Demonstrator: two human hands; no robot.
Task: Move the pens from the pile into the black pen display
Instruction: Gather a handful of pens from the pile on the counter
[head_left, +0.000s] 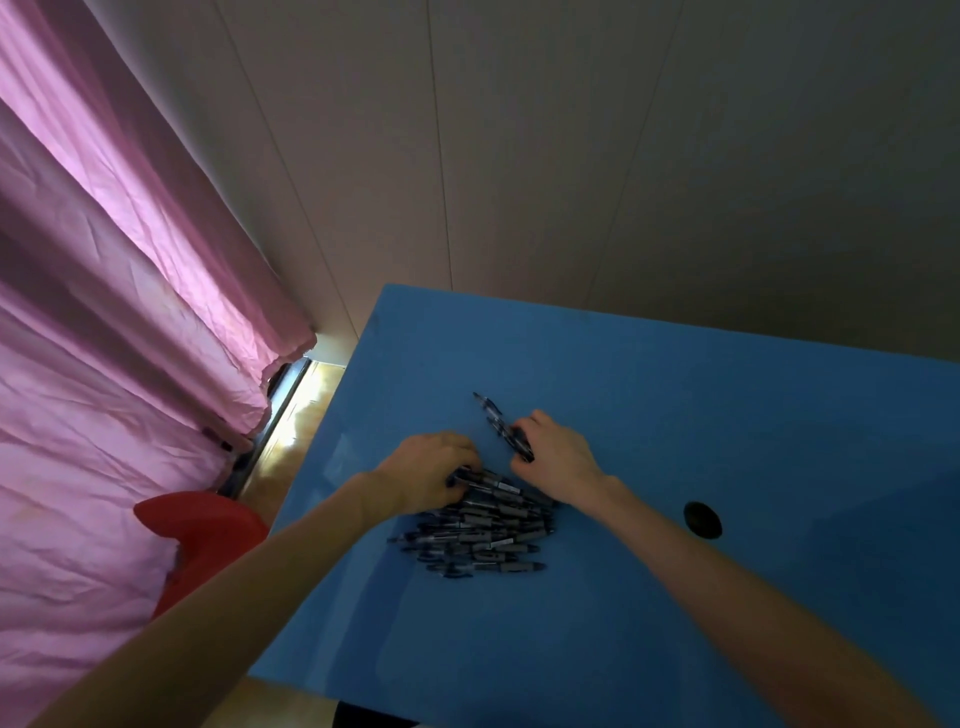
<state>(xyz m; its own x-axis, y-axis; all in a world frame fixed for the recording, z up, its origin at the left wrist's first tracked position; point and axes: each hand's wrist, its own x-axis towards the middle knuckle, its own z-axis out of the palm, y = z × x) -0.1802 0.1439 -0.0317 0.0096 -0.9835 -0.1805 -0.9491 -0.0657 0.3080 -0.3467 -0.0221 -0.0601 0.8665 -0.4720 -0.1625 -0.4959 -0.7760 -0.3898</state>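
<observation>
From the head view, a smooth blue rectangular worktop (675, 405) carries a loose pile of dark-barrelled pens with grey grips (483, 530), lying mostly side by side just below and between the two hands. A round black hole in the worktop (702, 519) sits to the right of the right forearm, apart from it. Left of the left arm, off the worktop's edge, stands a red moulded plastic seat (202, 540), and beyond it hang crumpled pink curtains (119, 312); pale wall panels rise behind the hands. The left hand (431, 473) lies knuckles up on the upper left edge of the pile, fingers curled down onto the pens and gripping some of them. The right hand (558, 457) rests at the pile's upper right, fingers curled round a small bunch of dark pens (506, 431) that points up and leftward away from it. Both bare forearms reach in from the lower corners, converging on the pile
</observation>
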